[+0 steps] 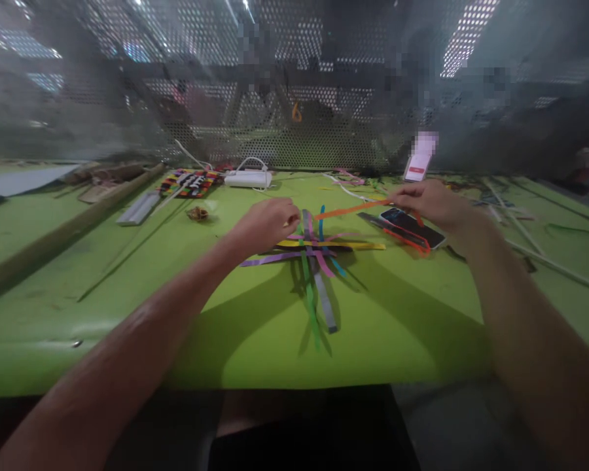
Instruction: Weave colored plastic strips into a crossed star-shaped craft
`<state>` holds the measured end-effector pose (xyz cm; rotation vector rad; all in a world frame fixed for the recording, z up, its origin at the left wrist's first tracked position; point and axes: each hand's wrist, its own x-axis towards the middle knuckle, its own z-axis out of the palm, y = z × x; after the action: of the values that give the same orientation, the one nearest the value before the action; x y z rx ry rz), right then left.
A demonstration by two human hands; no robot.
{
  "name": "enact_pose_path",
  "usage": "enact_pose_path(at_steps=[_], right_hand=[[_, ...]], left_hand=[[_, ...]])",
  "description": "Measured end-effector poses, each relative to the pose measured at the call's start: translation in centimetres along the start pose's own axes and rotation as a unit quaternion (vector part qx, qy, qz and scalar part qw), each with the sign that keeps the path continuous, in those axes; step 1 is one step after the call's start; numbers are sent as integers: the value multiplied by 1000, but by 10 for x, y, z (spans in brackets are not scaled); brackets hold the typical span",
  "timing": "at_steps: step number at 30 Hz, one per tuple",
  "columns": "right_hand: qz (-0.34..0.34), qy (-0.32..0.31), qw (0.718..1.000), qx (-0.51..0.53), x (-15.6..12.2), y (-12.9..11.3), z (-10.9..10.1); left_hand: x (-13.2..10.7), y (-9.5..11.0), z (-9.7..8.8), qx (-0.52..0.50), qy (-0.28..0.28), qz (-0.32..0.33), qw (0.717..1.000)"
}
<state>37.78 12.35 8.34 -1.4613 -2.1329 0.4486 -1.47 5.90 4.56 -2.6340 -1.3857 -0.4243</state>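
Note:
Several coloured strips cross over and under each other in a small weave (314, 247) on the green table. A grey strip (326, 301) and a green strip (308, 288) point toward me, and a yellow strip (363, 246) runs sideways. At the weave's upper left, my left hand (267, 221) is closed with fingers curled; what it pinches, if anything, is hidden. My right hand (432, 199), off to the right, pinches an orange strip (356, 209) that stretches from the weave's top. Below that hand lie orange-handled scissors (406, 243) beside a dark phone (412, 229).
A perforated metal screen (294, 131) closes off the back, with a lit phone (419, 160) propped against it. A white power strip (248, 178), a multicoloured woven piece (190, 182) and a small brown object (197, 214) lie behind. A long wooden bar (69, 232) crosses the left side.

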Motion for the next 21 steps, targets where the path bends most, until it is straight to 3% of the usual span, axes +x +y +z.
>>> enact_pose_path(at_steps=[3,9,16,21], right_hand=[[12,-17,1000,-13,3,6,-1],[42,-35,996,-70,4,2,2],[58,-25,998,1,-7,-17,3],[-2,-88,996,-22,-9,-37,21]], left_hand=[[-1,-4,2,-19,-18,-8,1000],[-4,17,4,7,-86,-9,996],[-5,25,-2,46,-156,-31,986],[-5,24,-1,29,-151,-27,988]])
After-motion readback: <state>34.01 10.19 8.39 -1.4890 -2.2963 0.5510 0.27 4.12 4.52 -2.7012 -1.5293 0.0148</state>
